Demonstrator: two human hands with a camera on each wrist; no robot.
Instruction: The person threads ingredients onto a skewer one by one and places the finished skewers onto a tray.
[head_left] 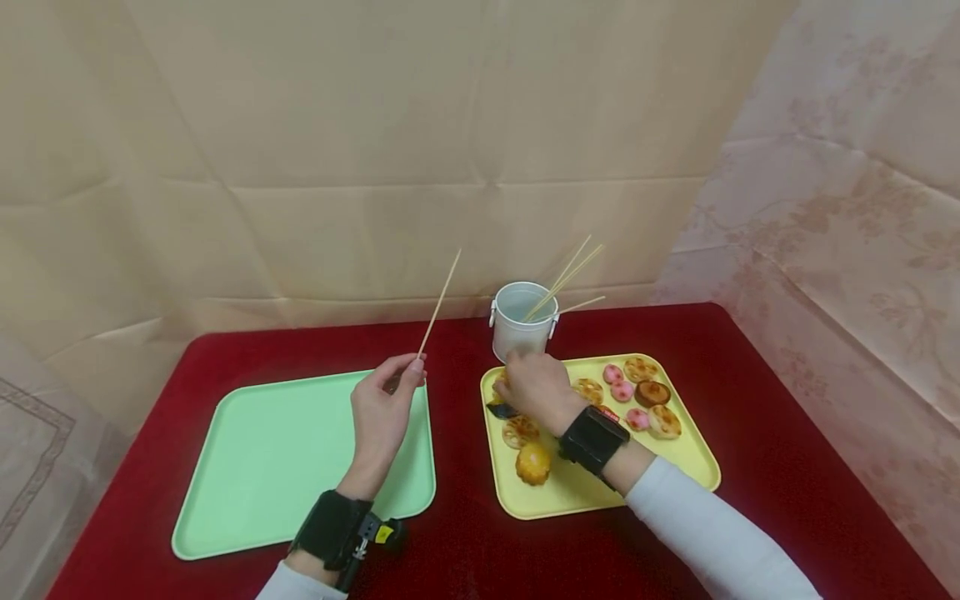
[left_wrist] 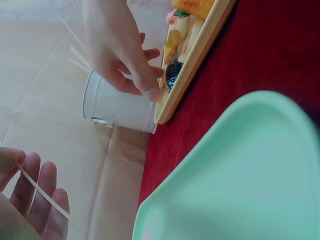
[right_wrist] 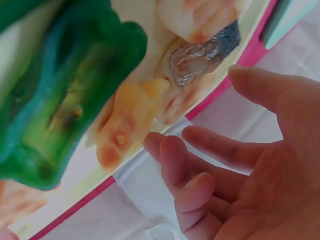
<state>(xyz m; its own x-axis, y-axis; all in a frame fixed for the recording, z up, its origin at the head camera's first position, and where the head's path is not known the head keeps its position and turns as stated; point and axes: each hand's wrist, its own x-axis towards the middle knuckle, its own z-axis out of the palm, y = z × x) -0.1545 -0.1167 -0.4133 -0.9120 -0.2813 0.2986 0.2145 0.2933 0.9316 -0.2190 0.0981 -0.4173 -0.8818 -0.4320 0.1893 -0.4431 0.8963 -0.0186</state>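
Observation:
Between thumb and fingers, my left hand (head_left: 381, 410) pinches a thin wooden skewer (head_left: 438, 308), which points up and away over the green tray's (head_left: 262, 467) right edge. My right hand (head_left: 542, 387) hovers over the far left corner of the yellow tray (head_left: 600, 496). In the right wrist view its thumb and fingers are spread apart with nothing between them. Near those fingers lie a yellow toy pepper piece (right_wrist: 125, 122) and a dark, silvery-skinned toy food piece (right_wrist: 205, 55). A green toy pepper slice (right_wrist: 75, 100) is closer to that camera; in the head view the right hand hides it.
A white bucket (head_left: 517, 333) with several skewers (head_left: 566, 275) stands behind the yellow tray. Toy foods on that tray include lotus root slices (head_left: 520, 432), a corn piece (head_left: 533, 463), a mushroom (head_left: 652, 393) and pink pieces (head_left: 613, 373). Red cloth (head_left: 457, 467) covers the table.

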